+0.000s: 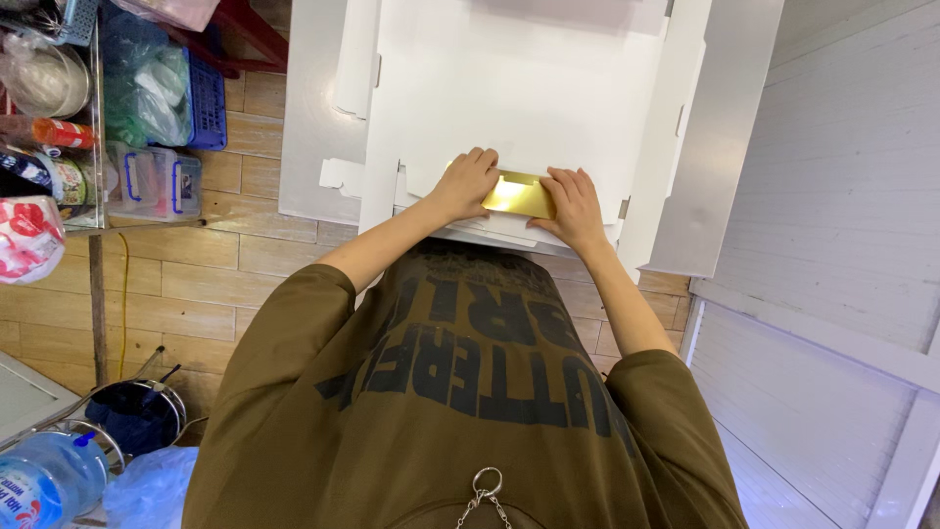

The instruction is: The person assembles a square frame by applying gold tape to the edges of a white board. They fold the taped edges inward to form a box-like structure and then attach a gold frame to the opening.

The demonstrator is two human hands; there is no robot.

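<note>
A thin gold card (519, 195) lies on the near edge of a flat white cardboard box blank (509, 98) spread over the table (313, 147). The left hand (465, 183) presses its left end with fingers bent down; the right hand (573, 208) pins the right end likewise (neither pinches it). The card looks light, stiff and slick, best held by its edges.

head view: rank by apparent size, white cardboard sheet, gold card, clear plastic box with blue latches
1. white cardboard sheet, by far the largest
2. clear plastic box, though it lies farther off on the floor
3. gold card, partly covered by the left hand and right hand
</note>
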